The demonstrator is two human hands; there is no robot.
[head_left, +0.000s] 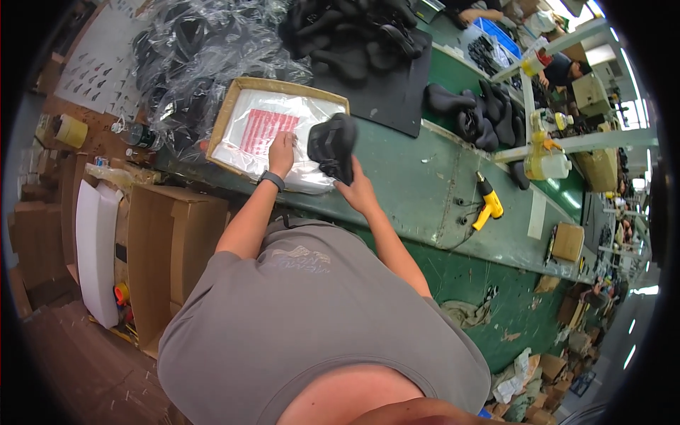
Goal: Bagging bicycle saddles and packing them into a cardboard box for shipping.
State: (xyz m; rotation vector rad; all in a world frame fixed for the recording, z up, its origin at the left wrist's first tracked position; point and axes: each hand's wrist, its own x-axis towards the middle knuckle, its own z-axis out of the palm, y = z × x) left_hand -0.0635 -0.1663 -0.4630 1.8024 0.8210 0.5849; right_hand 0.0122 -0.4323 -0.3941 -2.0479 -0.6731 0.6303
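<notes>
A black bicycle saddle (331, 145) is in my right hand (358, 190), which grips its narrow nose. The saddle is tilted over the right side of an open cardboard box (216, 142), its wide end pointing away from me. A stack of clear plastic bags (234, 145) with a red printed block lies in the box. My left hand (282, 154), with a dark band at the wrist, is on the top bag at the edge of the red print. Its fingers are curled together and seem to pinch the film.
Crumpled clear-wrapped saddles (205, 64) pile up beyond the box. More bare saddles (354, 42) lie on a black mat (386, 106), and others (482, 113) farther right. A yellow heat gun (489, 204) rests on the green bench (418, 191). Cardboard cartons (159, 248) stand at my left.
</notes>
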